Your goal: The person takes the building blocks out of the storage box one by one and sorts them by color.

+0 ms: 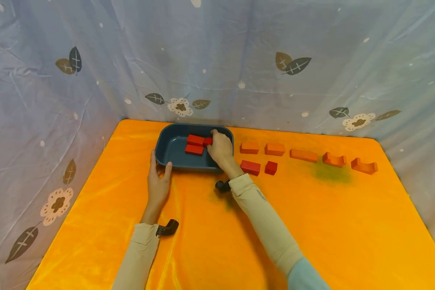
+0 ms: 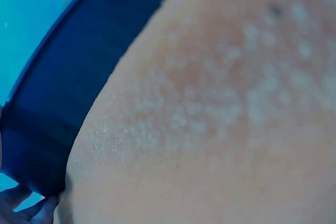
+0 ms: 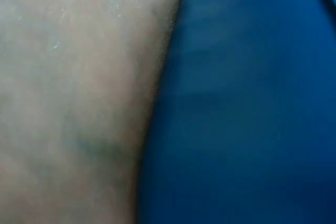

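Note:
A dark blue plastic tub (image 1: 181, 164) stands at the back of the orange cloth. My left hand (image 1: 158, 186) holds its near left corner, thumb along the front wall and fingers at the left side. In the left wrist view, the tub's wall (image 2: 58, 77) runs beside the hand. My right hand (image 1: 220, 148) reaches into the tub's right half and pinches a small red block (image 1: 208, 141), partly hidden by the fingers. Two red rectangular blocks, a rear one (image 1: 195, 139) and a front one (image 1: 194, 150), lie on the tub floor just left of it.
Right of the tub lie a red rectangular block (image 1: 250, 167) and a red cube (image 1: 271, 168). Behind them, a row of orange blocks (image 1: 274, 149) extends rightward, ending with two notched ones (image 1: 364, 166). A grey patterned curtain (image 1: 261, 96) hangs behind the table.

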`<control>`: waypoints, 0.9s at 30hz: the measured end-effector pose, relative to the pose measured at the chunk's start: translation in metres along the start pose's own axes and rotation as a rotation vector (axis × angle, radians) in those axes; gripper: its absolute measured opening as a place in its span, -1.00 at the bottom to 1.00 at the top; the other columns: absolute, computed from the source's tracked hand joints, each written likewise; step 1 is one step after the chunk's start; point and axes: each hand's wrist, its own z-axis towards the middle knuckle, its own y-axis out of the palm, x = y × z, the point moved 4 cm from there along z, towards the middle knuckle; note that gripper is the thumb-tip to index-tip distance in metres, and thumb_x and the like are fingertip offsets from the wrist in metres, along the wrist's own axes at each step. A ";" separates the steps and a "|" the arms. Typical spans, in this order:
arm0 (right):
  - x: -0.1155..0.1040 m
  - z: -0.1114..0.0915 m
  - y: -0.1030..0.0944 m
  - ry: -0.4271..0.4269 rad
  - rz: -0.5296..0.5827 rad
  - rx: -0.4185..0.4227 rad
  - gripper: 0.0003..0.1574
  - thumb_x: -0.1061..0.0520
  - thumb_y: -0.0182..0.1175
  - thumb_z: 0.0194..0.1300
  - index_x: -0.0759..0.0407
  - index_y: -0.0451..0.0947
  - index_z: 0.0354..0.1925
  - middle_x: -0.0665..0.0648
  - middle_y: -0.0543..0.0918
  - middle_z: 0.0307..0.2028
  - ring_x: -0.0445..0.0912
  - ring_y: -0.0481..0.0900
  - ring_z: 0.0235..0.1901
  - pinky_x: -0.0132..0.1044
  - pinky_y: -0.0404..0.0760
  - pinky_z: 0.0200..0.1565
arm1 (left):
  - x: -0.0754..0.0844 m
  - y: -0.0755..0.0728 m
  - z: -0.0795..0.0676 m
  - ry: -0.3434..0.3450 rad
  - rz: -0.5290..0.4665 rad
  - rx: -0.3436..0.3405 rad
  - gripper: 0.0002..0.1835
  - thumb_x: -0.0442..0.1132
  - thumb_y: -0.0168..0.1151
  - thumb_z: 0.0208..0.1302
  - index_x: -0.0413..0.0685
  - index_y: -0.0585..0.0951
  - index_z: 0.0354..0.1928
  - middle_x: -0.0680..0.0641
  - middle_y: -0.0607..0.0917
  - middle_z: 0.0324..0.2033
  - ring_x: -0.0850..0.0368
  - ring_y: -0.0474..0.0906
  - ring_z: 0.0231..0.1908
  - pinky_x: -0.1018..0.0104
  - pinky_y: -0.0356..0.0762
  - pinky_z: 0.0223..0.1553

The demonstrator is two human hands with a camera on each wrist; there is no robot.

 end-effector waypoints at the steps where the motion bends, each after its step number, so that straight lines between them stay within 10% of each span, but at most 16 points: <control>1: 0.001 -0.001 -0.002 -0.009 0.011 0.017 -0.42 0.15 0.32 0.26 0.26 0.48 0.22 0.23 0.71 -0.16 0.07 0.67 -0.30 -0.13 0.66 -0.12 | 0.000 0.001 0.000 0.000 0.000 -0.001 -0.24 -0.23 0.05 0.49 -0.15 -0.11 0.55 -0.20 0.00 0.51 -0.18 0.10 0.42 -0.09 0.23 0.34; 10: 0.008 -0.011 -0.024 -0.088 0.233 0.062 -0.70 0.15 0.34 0.26 0.24 0.69 -0.05 0.18 0.71 -0.22 -0.01 0.55 -0.44 -0.23 0.60 -0.31 | 0.002 0.002 0.000 0.004 0.007 0.005 -0.24 -0.22 0.05 0.49 -0.16 -0.10 0.55 -0.23 0.04 0.50 -0.21 0.16 0.38 -0.10 0.22 0.34; 27: 0.044 -0.026 -0.049 0.003 0.790 -0.072 -0.67 0.19 0.33 0.28 0.32 0.66 -0.02 0.28 0.72 -0.14 0.11 0.70 -0.22 -0.06 0.67 -0.08 | 0.000 0.002 -0.001 -0.002 -0.011 0.019 -0.24 -0.26 0.06 0.48 -0.15 -0.10 0.55 -0.27 0.09 0.48 -0.25 0.24 0.34 -0.08 0.25 0.32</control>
